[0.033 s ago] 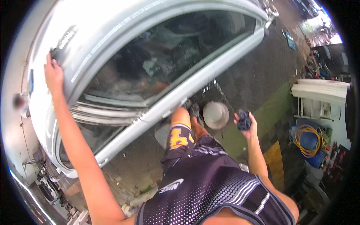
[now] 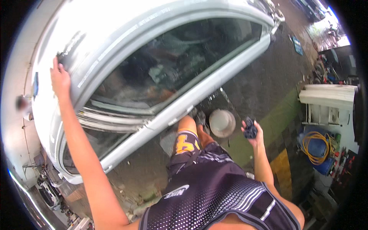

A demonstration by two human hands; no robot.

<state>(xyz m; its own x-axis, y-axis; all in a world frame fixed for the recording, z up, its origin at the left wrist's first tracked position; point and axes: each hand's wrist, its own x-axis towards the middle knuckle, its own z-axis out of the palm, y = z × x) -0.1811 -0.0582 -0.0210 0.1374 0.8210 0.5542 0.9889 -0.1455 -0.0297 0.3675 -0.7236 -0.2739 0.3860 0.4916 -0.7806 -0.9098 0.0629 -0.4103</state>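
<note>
My left hand (image 2: 61,81) reaches far out to the left and rests on the glossy pale roof of a car (image 2: 115,21). Its fingers bend over a small dark edge at their tips; what that is, I cannot make out, and a dark reflection lies beside it. Out to the right, away from the car, my right hand (image 2: 257,135) is raised, palm up, with its fingers curled round a crumpled dark cloth (image 2: 250,128). Between my body and the car's side window (image 2: 168,65), a round pale bucket (image 2: 221,122) stands on the wet floor.
The long door sill edge (image 2: 214,82) runs diagonally close to my legs. To the right are a white body panel (image 2: 326,94), a coiled yellow hose (image 2: 316,149) on a blue container, and shelving with tools. A blue flat object (image 2: 297,45) lies on the floor farther off.
The whole view has shifted slightly, so car and bucket appear a little lower and to the right. Both hands keep nearly the same places, the cloth still in the right one.
</note>
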